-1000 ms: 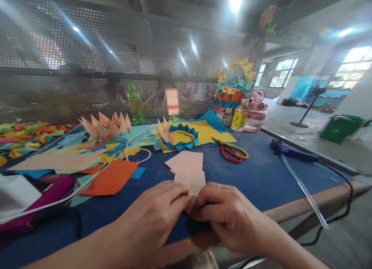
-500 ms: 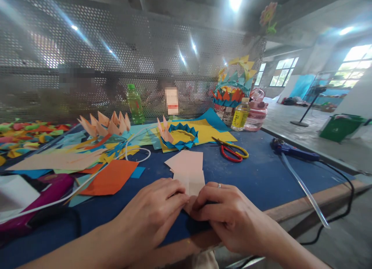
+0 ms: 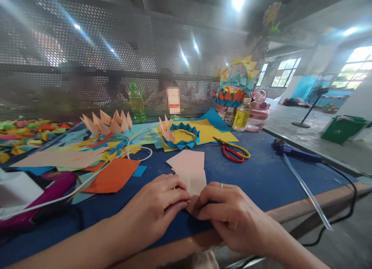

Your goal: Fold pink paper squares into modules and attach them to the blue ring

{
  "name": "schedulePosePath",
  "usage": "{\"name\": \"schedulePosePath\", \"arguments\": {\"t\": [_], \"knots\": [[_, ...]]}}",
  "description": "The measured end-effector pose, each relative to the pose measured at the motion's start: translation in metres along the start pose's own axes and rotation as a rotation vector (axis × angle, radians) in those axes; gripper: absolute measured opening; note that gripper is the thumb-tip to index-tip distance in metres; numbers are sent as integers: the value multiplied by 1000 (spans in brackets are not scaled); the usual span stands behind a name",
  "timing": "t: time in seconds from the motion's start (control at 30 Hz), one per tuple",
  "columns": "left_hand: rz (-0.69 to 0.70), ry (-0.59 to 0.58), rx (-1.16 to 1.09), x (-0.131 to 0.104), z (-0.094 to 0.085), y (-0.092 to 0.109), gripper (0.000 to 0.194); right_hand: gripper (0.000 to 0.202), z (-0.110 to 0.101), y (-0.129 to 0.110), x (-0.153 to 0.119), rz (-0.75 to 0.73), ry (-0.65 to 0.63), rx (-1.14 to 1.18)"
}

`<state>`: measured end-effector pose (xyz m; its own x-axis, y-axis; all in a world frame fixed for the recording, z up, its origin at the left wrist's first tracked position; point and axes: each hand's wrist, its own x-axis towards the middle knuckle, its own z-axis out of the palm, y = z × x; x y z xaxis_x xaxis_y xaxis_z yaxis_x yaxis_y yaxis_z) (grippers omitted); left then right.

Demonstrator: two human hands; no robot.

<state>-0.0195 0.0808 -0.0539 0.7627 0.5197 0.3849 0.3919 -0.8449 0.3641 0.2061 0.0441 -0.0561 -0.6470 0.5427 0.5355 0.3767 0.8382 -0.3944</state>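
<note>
Near the table's front edge, a small piece of pale pink paper (image 3: 191, 207) is pinched between my two hands, its lower part partly hidden by the fingers. My left hand (image 3: 162, 201) is closed, fingertips and thumb meeting at the paper's left side. My right hand (image 3: 225, 209), with a ring on one finger, is closed on its right side. Just beyond the fingertips lie flat pale pink sheets (image 3: 188, 162), overlapping. Behind them stands a blue folded-paper ring (image 3: 183, 145) with pink points (image 3: 167, 131) on its left side.
Red-and-yellow scissors (image 3: 232, 152) and a blue glue gun (image 3: 299, 150) with a clear glue stick lie to the right. Orange paper (image 3: 113, 176), a white cable and a purple device (image 3: 46, 195) occupy the left. A pink pointed paper crown (image 3: 107, 123) and bottles (image 3: 241, 116) stand behind.
The view has shifted slightly. My left fingers have moved a little over the paper; the right hand keeps its pinch almost unchanged.
</note>
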Motion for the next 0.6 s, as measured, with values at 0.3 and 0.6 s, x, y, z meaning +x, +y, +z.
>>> {"name": "schedulePosePath", "arguments": {"t": [0.3, 0.6], "knots": [[30, 29, 17, 1, 0, -1, 20, 29, 0, -1, 0, -8, -30, -24], [19, 22, 41, 1, -2, 1, 20, 31, -2, -3, 2, -19, -48, -32]]}}
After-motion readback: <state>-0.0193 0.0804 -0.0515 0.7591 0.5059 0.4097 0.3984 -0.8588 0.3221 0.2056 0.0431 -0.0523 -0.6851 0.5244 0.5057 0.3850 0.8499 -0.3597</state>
